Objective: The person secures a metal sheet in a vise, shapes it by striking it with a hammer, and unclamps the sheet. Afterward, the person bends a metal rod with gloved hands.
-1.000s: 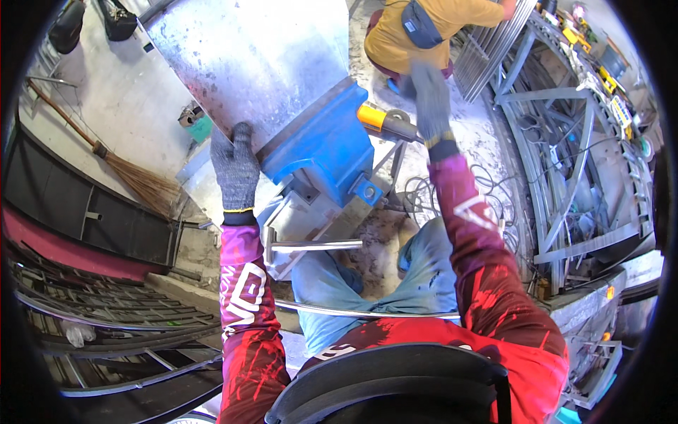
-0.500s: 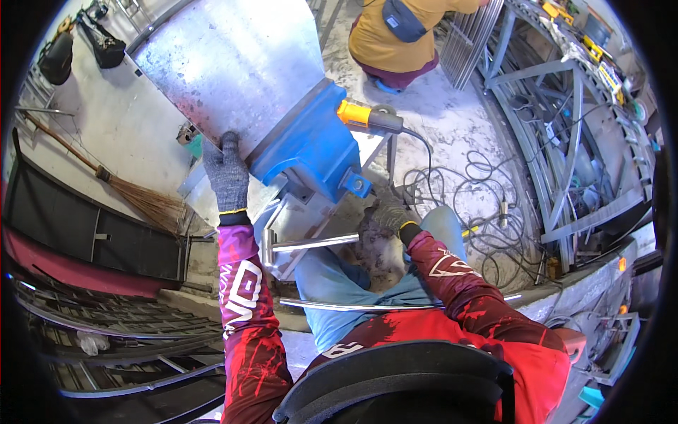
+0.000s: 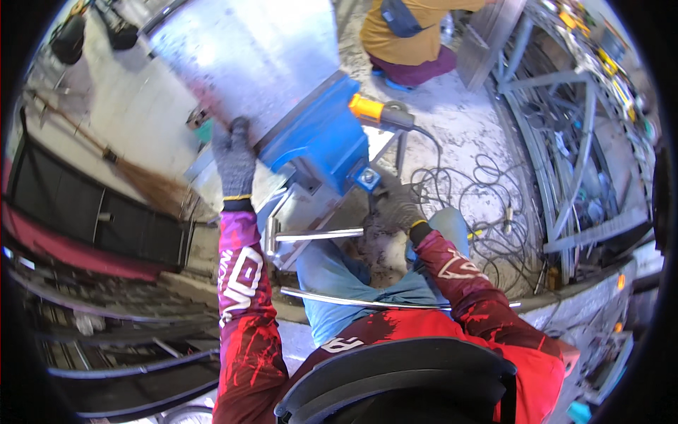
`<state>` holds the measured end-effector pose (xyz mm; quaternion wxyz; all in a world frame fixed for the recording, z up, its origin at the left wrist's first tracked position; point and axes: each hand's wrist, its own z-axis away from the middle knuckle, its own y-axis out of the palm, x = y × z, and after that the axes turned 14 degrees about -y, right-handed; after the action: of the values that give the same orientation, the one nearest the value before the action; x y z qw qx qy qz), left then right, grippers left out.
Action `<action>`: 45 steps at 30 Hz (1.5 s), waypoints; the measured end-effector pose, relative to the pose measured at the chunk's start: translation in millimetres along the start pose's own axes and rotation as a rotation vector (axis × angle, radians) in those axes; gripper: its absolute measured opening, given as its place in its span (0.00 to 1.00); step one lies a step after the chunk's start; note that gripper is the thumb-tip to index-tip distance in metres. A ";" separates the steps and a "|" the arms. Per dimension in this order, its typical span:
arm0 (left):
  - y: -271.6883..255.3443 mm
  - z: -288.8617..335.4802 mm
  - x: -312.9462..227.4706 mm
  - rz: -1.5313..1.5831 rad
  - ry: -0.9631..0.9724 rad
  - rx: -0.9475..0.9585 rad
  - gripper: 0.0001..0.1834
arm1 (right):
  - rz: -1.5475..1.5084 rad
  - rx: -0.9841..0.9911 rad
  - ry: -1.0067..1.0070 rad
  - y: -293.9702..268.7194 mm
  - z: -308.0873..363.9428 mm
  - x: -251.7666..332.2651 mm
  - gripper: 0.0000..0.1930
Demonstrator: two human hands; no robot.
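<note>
A blue bench vise stands before me, with a large shiny metal sheet at its jaws. My left hand, in a grey knit glove, grips the sheet's near edge just left of the jaws. Beside the vise's screw end, my gloved right hand is low and smeared by motion. A dark bar shows at its fingertips, but whether they hold it is unclear. An orange and black angle grinder lies behind the vise. Below the vise, a T-shaped steel tube juts out near my knees.
A thin metal rod lies across my lap. Black cables coil on the floor at right, beside a metal rack. A co-worker in a yellow top crouches ahead, near metal bars. A broom leans at left.
The view has shifted slightly, so the scene sits farther right. My right hand has risen a little toward the vise's screw end. My left hand stays at the sheet's edge.
</note>
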<state>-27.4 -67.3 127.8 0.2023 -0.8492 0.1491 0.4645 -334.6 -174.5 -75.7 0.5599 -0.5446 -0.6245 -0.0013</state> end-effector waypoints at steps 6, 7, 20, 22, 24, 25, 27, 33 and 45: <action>-1.1 -3.2 -14.3 -0.037 -0.107 0.106 0.12 | -0.150 -0.315 -0.087 -44.3 -16.4 64.1 0.17; -4.8 -4.4 -15.5 -0.044 -0.114 0.098 0.12 | -0.094 -0.259 -0.105 -45.6 -20.9 69.7 0.17; -24.9 -5.7 -12.8 0.330 -0.269 0.347 0.13 | 0.286 -0.030 -0.119 -59.3 -41.2 87.0 0.19; -26.9 -8.0 -10.6 0.099 -0.104 0.325 0.15 | 0.281 -0.050 -0.155 -54.5 -39.9 82.9 0.18; -24.7 -7.8 -8.0 0.018 -0.025 0.267 0.15 | 0.277 -0.071 -0.183 -49.7 -38.1 79.6 0.16; -23.8 -7.1 -6.7 -0.063 0.056 0.210 0.15 | 0.254 -0.110 -0.207 -47.6 -36.8 78.9 0.16; -22.0 -3.8 -7.6 -0.117 0.146 0.173 0.15 | 0.231 -0.150 -0.231 -44.8 -36.2 74.4 0.16; -15.2 -2.5 -23.7 -0.149 0.248 0.087 0.18 | 0.213 -0.168 -0.246 -35.8 -35.8 70.1 0.15; -22.8 -5.9 -24.0 -0.164 0.224 0.168 0.20 | 0.143 -0.246 -0.240 -30.7 -33.9 61.2 0.14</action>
<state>-25.6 -48.7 155.7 0.2920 -0.8850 0.1393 0.3347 -318.4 -166.1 -1.5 0.4090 -0.6482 -0.6417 0.0270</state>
